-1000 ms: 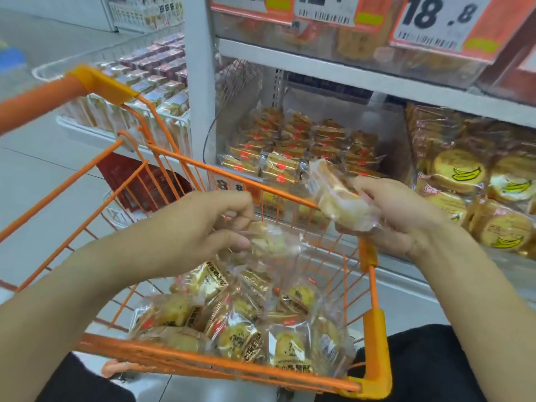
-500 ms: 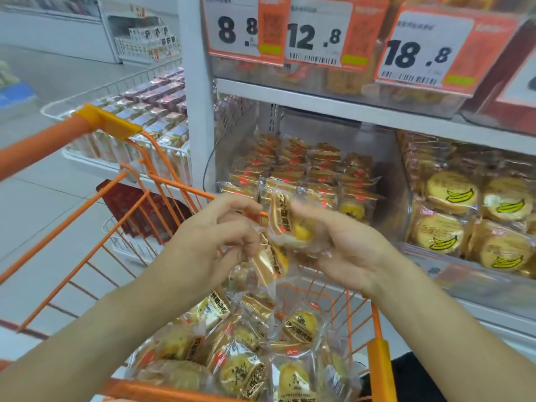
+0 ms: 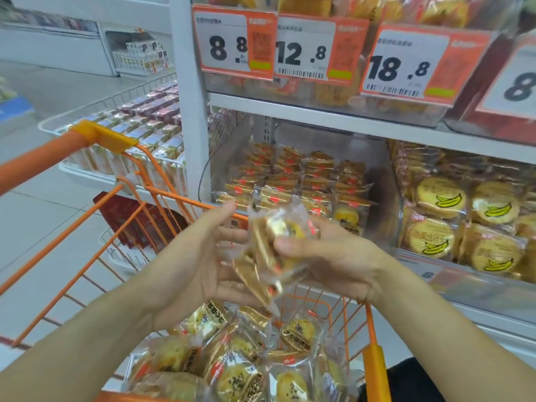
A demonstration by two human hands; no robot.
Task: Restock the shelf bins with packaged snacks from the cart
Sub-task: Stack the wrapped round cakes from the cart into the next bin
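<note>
Above the orange cart (image 3: pixel 374 369), my right hand (image 3: pixel 333 262) grips a small stack of clear-wrapped yellow pastry packets (image 3: pixel 272 250), thumb across the front. My left hand (image 3: pixel 191 265) presses against the stack's left side with straight fingers. More pastry packets (image 3: pixel 232 364) lie heaped in the cart below. Straight ahead, the clear shelf bin (image 3: pixel 377 175) holds rows of the same packets (image 3: pixel 293 181).
A bin of banana-printed cakes (image 3: pixel 464 224) sits to the right. Orange price tags (image 3: pixel 316 47) hang from the shelf above. A white wire basket of boxed goods (image 3: pixel 139 132) stands left of the white shelf post (image 3: pixel 188 97). Tiled floor lies at left.
Both hands rose with the packets and came together in front of the bin. My left hand passed its packet to the right hand's stack and its fingers straightened.
</note>
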